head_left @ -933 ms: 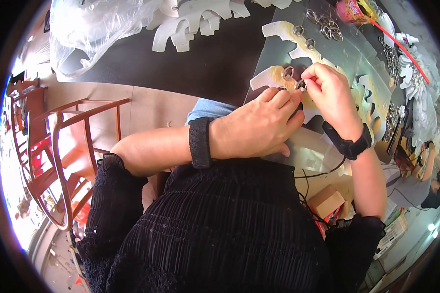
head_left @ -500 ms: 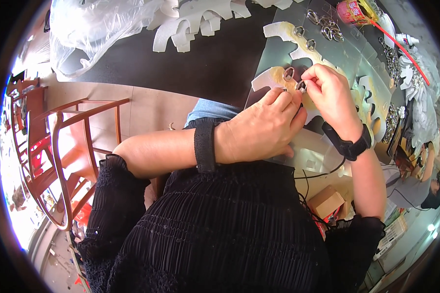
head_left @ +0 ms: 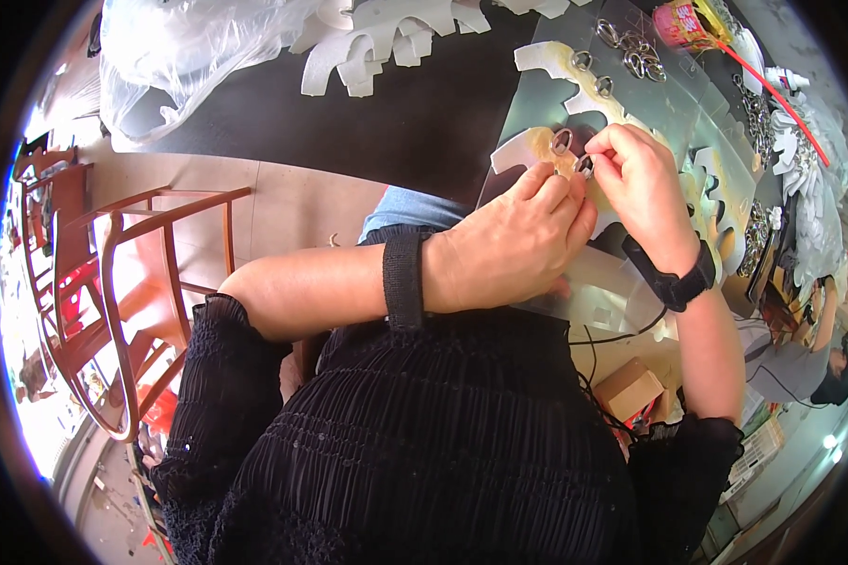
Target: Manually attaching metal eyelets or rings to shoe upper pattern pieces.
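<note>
My left hand (head_left: 513,245) and my right hand (head_left: 643,184) meet fingertip to fingertip over a white scalloped cut-out piece (head_left: 528,151) on a clear plastic sheet (head_left: 528,94). Between the fingertips of both hands sits a small metal ring (head_left: 584,165). A second metal ring (head_left: 562,141) lies on the cut-out just left of them. Each wrist carries a black band. My left hand's palm rests on the sheet near the table's front edge.
More metal rings (head_left: 636,52) lie on the sheet farther back, near a pink pot (head_left: 680,24) and a red stick (head_left: 773,94). White cut-outs (head_left: 377,42) and a plastic bag (head_left: 188,56) sit on the dark table (head_left: 386,122). A wooden chair (head_left: 132,282) stands left. Another person (head_left: 806,344) sits right.
Both hands have stayed together over the cut-out piece, with only small finger movements around the ring.
</note>
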